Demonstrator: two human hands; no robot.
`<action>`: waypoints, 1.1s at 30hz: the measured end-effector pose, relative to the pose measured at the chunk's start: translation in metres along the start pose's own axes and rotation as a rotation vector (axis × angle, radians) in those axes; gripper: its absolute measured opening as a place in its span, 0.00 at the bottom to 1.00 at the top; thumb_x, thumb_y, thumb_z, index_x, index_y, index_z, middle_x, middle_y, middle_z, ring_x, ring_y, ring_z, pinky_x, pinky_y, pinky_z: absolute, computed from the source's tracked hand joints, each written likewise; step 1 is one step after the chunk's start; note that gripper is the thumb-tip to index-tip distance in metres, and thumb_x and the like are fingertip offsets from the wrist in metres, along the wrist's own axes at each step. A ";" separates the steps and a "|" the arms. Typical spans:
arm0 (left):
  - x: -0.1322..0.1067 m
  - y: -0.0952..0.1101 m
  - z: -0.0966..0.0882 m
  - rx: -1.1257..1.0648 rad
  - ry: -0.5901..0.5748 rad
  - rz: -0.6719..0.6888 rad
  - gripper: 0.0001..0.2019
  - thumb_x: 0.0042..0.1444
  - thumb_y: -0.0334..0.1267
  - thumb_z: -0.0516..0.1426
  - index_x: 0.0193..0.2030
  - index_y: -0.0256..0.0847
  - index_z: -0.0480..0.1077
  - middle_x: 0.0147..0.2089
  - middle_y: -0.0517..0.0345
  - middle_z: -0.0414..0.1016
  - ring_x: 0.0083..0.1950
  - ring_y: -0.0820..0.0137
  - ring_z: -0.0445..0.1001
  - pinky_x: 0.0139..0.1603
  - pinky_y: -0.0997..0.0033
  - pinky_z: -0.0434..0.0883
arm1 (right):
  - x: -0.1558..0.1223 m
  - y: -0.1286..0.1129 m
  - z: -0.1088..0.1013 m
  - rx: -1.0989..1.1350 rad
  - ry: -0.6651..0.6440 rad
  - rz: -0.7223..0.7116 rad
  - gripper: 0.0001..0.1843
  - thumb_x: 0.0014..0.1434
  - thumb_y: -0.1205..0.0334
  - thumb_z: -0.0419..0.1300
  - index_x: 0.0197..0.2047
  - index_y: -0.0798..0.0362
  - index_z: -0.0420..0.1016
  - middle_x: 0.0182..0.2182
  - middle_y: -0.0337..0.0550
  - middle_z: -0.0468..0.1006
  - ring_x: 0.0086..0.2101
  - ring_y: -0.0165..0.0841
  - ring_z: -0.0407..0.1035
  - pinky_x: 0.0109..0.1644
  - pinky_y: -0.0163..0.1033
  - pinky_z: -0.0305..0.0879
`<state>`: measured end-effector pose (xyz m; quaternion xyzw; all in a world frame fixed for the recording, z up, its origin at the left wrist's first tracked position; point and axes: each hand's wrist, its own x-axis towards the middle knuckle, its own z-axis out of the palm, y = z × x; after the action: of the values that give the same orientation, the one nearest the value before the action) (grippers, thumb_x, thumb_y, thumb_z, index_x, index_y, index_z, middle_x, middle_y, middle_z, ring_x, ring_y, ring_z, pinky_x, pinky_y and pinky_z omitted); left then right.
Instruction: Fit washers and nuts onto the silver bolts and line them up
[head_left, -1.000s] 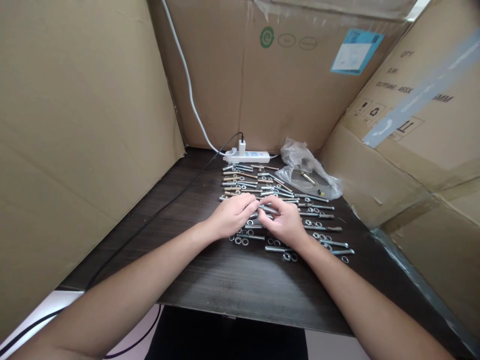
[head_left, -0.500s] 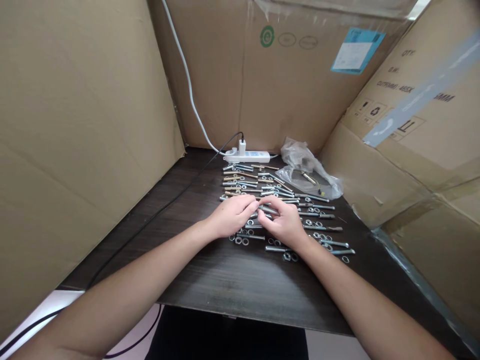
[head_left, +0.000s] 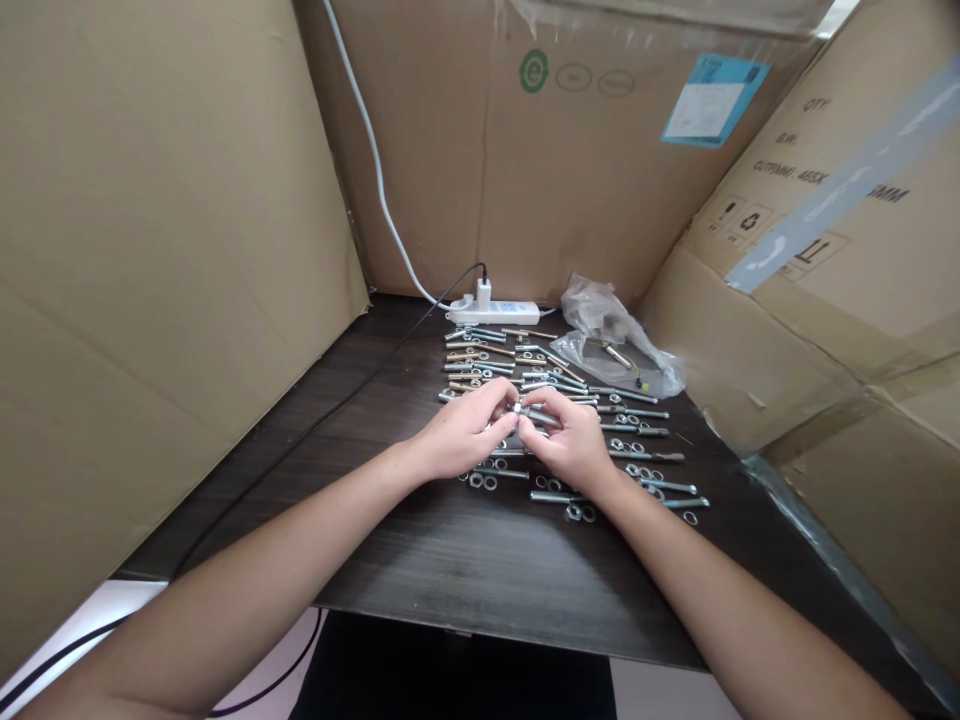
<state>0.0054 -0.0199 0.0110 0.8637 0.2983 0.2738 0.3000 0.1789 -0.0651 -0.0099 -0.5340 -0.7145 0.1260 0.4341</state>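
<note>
Over the rows of metal parts, my two hands meet fingertip to fingertip. My right hand [head_left: 568, 440] is closed around a silver expansion bolt [head_left: 541, 416], which points left. At the bolt's left end, a small shiny nut [head_left: 517, 408] shows between the thumb and fingers of my left hand [head_left: 466, 430], which is closed in a pinch. Beneath and around the hands lie bolts and sleeves, with loose nuts and washers [head_left: 483, 482] beside them. A long bolt [head_left: 555, 497] rests just below my right hand. Part of the rows is hidden by my hands.
A white power strip [head_left: 495, 312] with a plugged-in adapter stands behind the rows. Its black cable [head_left: 315, 428] crosses the dark table [head_left: 450, 570]. A clear plastic bag [head_left: 611, 340] lies at back right. Cardboard boxes [head_left: 420, 150] wall the left, back and right.
My left fingers and thumb have parted slightly, so the nut at the bolt's end now shows. My right hand keeps its hold, almost unmoved.
</note>
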 end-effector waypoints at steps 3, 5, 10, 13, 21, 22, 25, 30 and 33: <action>0.000 0.000 -0.001 0.007 0.034 -0.006 0.07 0.61 0.40 0.49 0.42 0.41 0.63 0.34 0.61 0.66 0.33 0.72 0.64 0.34 0.72 0.62 | 0.000 0.000 0.000 0.002 0.003 0.001 0.08 0.53 0.59 0.57 0.35 0.52 0.71 0.24 0.36 0.72 0.20 0.26 0.61 0.24 0.30 0.58; 0.002 -0.002 -0.001 0.024 0.047 0.006 0.09 0.63 0.41 0.47 0.39 0.40 0.63 0.34 0.60 0.67 0.34 0.71 0.64 0.35 0.71 0.62 | 0.000 -0.001 0.000 -0.005 0.007 0.001 0.07 0.53 0.59 0.57 0.35 0.52 0.71 0.24 0.36 0.73 0.20 0.25 0.61 0.24 0.30 0.57; 0.005 -0.005 0.001 0.081 -0.005 0.054 0.17 0.66 0.43 0.42 0.30 0.39 0.62 0.31 0.59 0.65 0.34 0.71 0.64 0.35 0.72 0.61 | 0.000 -0.004 0.000 -0.004 -0.003 0.004 0.08 0.55 0.59 0.56 0.36 0.52 0.72 0.24 0.36 0.73 0.20 0.26 0.61 0.23 0.30 0.57; 0.005 -0.004 0.002 0.080 -0.009 0.047 0.15 0.66 0.42 0.42 0.33 0.39 0.63 0.33 0.59 0.67 0.35 0.71 0.65 0.37 0.71 0.62 | 0.000 -0.004 0.000 0.010 -0.008 0.007 0.08 0.55 0.58 0.56 0.36 0.52 0.72 0.24 0.36 0.72 0.20 0.26 0.61 0.23 0.30 0.57; 0.001 -0.004 0.002 0.033 -0.007 0.003 0.07 0.63 0.40 0.48 0.44 0.42 0.61 0.35 0.62 0.66 0.34 0.72 0.65 0.36 0.72 0.62 | 0.001 -0.003 -0.003 0.039 -0.017 0.042 0.09 0.55 0.58 0.56 0.37 0.53 0.71 0.25 0.37 0.72 0.20 0.26 0.61 0.24 0.30 0.58; 0.000 -0.003 0.002 0.033 -0.006 -0.001 0.07 0.62 0.39 0.48 0.45 0.42 0.61 0.34 0.62 0.65 0.33 0.73 0.64 0.35 0.72 0.62 | 0.002 -0.003 -0.003 0.039 -0.017 0.041 0.09 0.55 0.58 0.56 0.37 0.53 0.71 0.24 0.36 0.72 0.20 0.26 0.61 0.24 0.30 0.58; 0.000 -0.002 0.001 0.038 0.028 -0.012 0.07 0.61 0.38 0.49 0.46 0.42 0.60 0.35 0.62 0.66 0.34 0.72 0.65 0.36 0.72 0.62 | 0.001 -0.003 -0.002 0.021 -0.018 0.030 0.09 0.56 0.58 0.56 0.37 0.53 0.71 0.23 0.35 0.71 0.19 0.25 0.60 0.23 0.30 0.57; 0.004 -0.004 0.000 0.060 0.024 0.032 0.15 0.66 0.42 0.42 0.33 0.39 0.62 0.33 0.59 0.67 0.35 0.71 0.65 0.37 0.71 0.61 | 0.000 -0.003 -0.002 -0.031 -0.006 0.003 0.08 0.55 0.59 0.57 0.37 0.52 0.71 0.24 0.36 0.73 0.21 0.26 0.63 0.25 0.30 0.60; 0.005 -0.006 0.001 0.058 -0.015 0.071 0.17 0.66 0.42 0.41 0.30 0.39 0.61 0.31 0.59 0.65 0.33 0.72 0.63 0.35 0.72 0.61 | 0.001 -0.005 -0.002 -0.058 0.003 -0.016 0.08 0.55 0.59 0.57 0.37 0.52 0.71 0.24 0.36 0.73 0.21 0.26 0.64 0.25 0.30 0.60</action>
<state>0.0071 -0.0129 0.0075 0.8841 0.2730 0.2692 0.2670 0.1773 -0.0670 -0.0048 -0.5409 -0.7213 0.1008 0.4206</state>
